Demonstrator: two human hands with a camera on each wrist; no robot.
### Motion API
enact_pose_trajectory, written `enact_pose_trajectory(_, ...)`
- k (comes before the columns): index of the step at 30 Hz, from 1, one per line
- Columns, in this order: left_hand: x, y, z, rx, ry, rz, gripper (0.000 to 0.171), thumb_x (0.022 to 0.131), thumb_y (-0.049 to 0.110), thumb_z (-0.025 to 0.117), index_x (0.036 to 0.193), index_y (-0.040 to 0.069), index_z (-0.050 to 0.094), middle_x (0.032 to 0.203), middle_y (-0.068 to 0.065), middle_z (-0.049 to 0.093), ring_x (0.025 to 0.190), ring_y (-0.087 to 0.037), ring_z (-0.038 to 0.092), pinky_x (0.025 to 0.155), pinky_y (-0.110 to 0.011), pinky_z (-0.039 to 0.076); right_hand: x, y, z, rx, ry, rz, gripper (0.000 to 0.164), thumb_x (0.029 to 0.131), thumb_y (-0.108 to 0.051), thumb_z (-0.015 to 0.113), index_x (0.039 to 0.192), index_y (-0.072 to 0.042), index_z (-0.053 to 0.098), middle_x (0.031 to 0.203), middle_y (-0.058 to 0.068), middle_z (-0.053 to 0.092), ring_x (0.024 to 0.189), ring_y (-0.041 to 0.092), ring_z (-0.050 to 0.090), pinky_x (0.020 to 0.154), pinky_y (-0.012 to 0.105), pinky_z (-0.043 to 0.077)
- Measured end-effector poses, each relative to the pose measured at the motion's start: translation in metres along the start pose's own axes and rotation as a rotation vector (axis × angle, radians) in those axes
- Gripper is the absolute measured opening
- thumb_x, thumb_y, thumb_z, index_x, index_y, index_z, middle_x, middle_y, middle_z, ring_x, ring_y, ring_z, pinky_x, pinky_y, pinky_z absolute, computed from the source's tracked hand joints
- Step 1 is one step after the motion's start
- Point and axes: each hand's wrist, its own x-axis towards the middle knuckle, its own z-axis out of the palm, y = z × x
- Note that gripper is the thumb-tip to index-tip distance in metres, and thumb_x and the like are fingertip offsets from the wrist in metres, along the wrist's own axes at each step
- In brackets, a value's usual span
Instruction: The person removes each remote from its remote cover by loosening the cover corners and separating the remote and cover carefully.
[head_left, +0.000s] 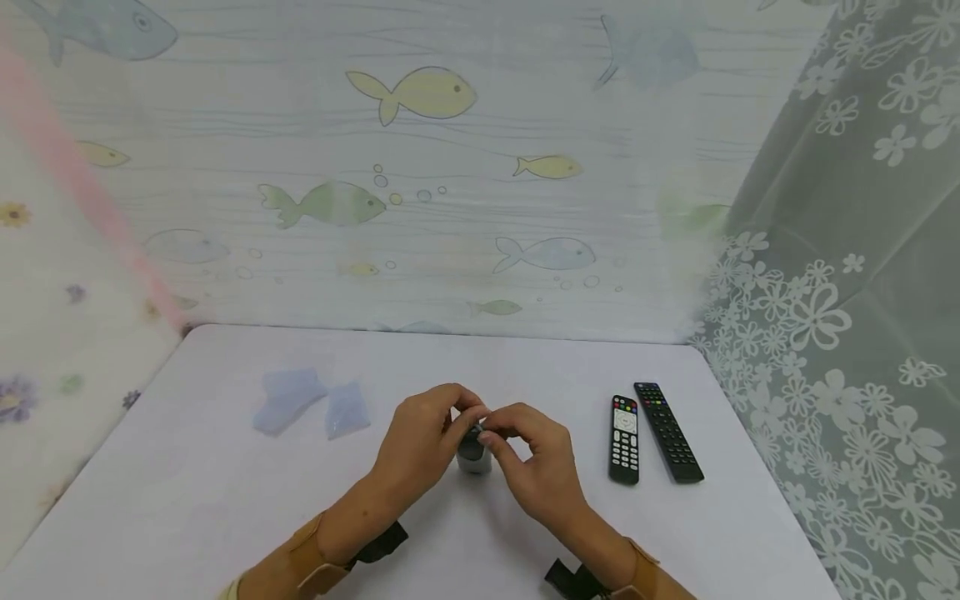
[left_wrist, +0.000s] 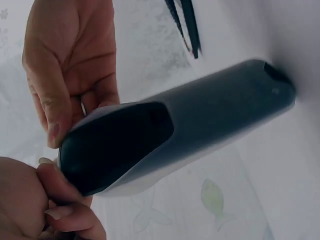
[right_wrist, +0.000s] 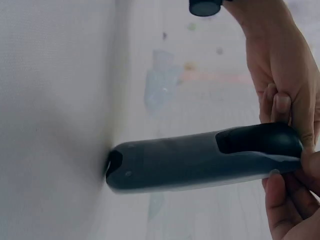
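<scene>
A slim remote control [head_left: 473, 454], grey with a glossy black upper end, stands upright on the white table between the hands. Its buttons do not show in either wrist view. The left hand [head_left: 420, 433] pinches the top end from one side with thumb and fingertips. From the other side, the right hand [head_left: 536, 462] pinches the same end, its fingertips close to those of the left. In the left wrist view the remote's grey body [left_wrist: 220, 110] runs down to a dark notch at its foot. The right wrist view shows the black end [right_wrist: 262, 140] between both hands.
Two dark remotes lie to the right: a shorter one with white buttons [head_left: 624, 440] and a longer black one [head_left: 669, 433]. Pale blue translucent pouches [head_left: 288, 400] [head_left: 347, 410] lie on the left. A fish-patterned curtain [head_left: 435, 167] hangs behind the table [head_left: 187, 500].
</scene>
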Motion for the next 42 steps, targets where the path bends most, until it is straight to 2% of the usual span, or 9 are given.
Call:
enact_pose_trajectory(6,0.000,-0.006,0.007,-0.150,0.027,-0.071,0.009,0.104,0.028,0.070,0.103,0.021,0.075,0.079,0.014,0.069,0.043,-0.001,0.043,0.042,-0.024,0.038,-0.002,0.005,0.001,-0.026,0.038,-0.013,0.015,0.100,0.001,0.070,0.103,-0.012,0.074,0.100,-0.001,0.074,0.092,0.014,0.070,0.083,0.025,0.058)
enact_pose_trajectory(10,0.000,-0.008,0.006,-0.201,-0.017,-0.125,0.009,0.105,0.028,0.069,0.104,0.023,0.075,0.078,0.015,0.068,0.046,-0.006,0.047,0.043,-0.025,0.040,-0.007,0.008,0.006,-0.040,0.030,0.040,0.015,0.103,0.002,0.065,0.104,-0.012,0.069,0.100,-0.003,0.070,0.090,0.013,0.066,0.080,0.026,0.057)
enact_pose_trajectory(13,0.002,-0.010,0.002,-0.253,-0.110,-0.185,0.011,0.106,0.031,0.067,0.108,0.023,0.075,0.079,0.013,0.070,0.051,-0.012,0.055,0.046,-0.026,0.042,-0.010,0.009,0.008,-0.042,0.011,0.098,0.014,0.105,0.001,0.062,0.105,-0.013,0.064,0.100,-0.005,0.066,0.089,0.011,0.064,0.077,0.026,0.057)
enact_pose_trajectory(18,0.008,-0.021,-0.006,-0.459,-0.378,-0.331,0.032,0.110,0.042,0.057,0.123,0.017,0.072,0.088,-0.004,0.072,0.068,-0.023,0.067,0.059,-0.028,0.051,-0.011,0.011,0.009,-0.020,0.007,0.168,0.012,0.107,0.002,0.056,0.108,-0.010,0.059,0.101,-0.004,0.063,0.090,0.014,0.061,0.080,0.029,0.057)
enact_pose_trajectory(23,0.014,-0.039,-0.010,-0.630,-0.538,-0.419,0.034,0.114,0.035,0.052,0.132,0.011,0.069,0.095,-0.012,0.065,0.076,-0.021,0.061,0.070,-0.031,0.050,-0.010,0.017,0.006,0.028,-0.007,0.262,0.009,0.111,-0.002,0.051,0.110,-0.007,0.057,0.106,0.001,0.062,0.086,0.016,0.059,0.076,0.028,0.057)
enact_pose_trajectory(27,0.014,-0.048,-0.011,-0.611,-0.544,-0.398,0.025,0.111,0.027,0.058,0.129,0.016,0.072,0.097,-0.008,0.064,0.083,-0.027,0.058,0.072,-0.032,0.047,-0.006,0.021,0.003,0.041,-0.061,0.289,0.010,0.113,-0.004,0.046,0.110,-0.006,0.056,0.106,0.004,0.060,0.086,0.016,0.058,0.074,0.028,0.056)
enact_pose_trajectory(33,0.011,-0.052,-0.006,-0.551,-0.519,-0.346,0.022,0.109,0.030,0.063,0.120,0.017,0.077,0.106,-0.006,0.070,0.103,-0.045,0.062,0.081,-0.045,0.056,-0.003,0.025,-0.001,0.102,-0.156,0.331,0.018,0.115,-0.009,0.040,0.108,-0.004,0.056,0.101,0.004,0.057,0.089,0.015,0.054,0.078,0.029,0.051)
enact_pose_trajectory(37,0.009,-0.054,-0.005,-0.525,-0.512,-0.297,0.015,0.107,0.026,0.067,0.111,0.021,0.080,0.104,0.000,0.073,0.099,-0.034,0.066,0.080,-0.044,0.057,-0.004,0.026,-0.002,0.143,-0.203,0.346,0.020,0.116,-0.011,0.039,0.109,-0.003,0.056,0.103,0.004,0.056,0.092,0.015,0.053,0.079,0.031,0.049)
enact_pose_trajectory(42,0.006,-0.050,-0.005,-0.407,-0.438,-0.154,0.010,0.106,0.023,0.068,0.108,0.021,0.078,0.106,0.006,0.074,0.100,-0.016,0.068,0.080,-0.032,0.058,-0.004,0.028,-0.003,0.170,-0.228,0.307,0.016,0.115,-0.012,0.043,0.111,-0.004,0.057,0.101,0.004,0.056,0.089,0.014,0.052,0.077,0.025,0.047)
